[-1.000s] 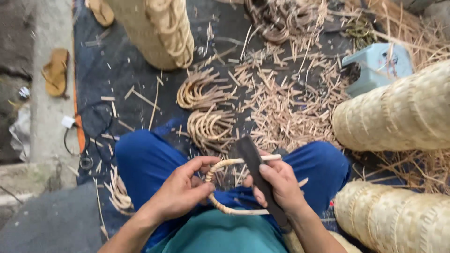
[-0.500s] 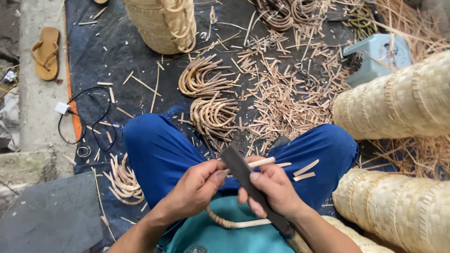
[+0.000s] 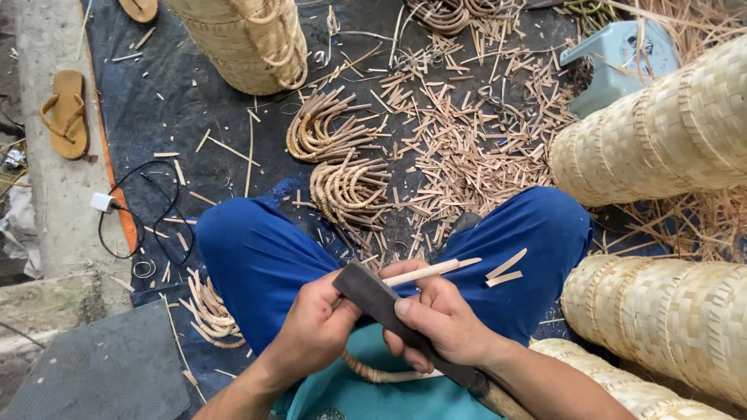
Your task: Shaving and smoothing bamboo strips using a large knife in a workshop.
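— Holding what?
— Left hand (image 3: 311,330) closed on curved rattan strip (image 3: 432,270), tip pointing right over the lap; right hand (image 3: 440,323) gripping dark knife blade (image 3: 373,294), laid across, touching.

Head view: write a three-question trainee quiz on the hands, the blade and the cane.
1. True or false: the right hand grips the dark flat blade.
2. Which thing does the left hand hold against the blade? A. a sandal B. the curved cane strip C. a white plug
3. Fill in: the two bundles of bent cane pieces lie on the dark mat, just beyond the person's ____.

Key
1. True: its fingers wrap the blade near the handle.
2. B: the strip's pale tip sticks out past the blade.
3. Knees, clad in blue trousers.
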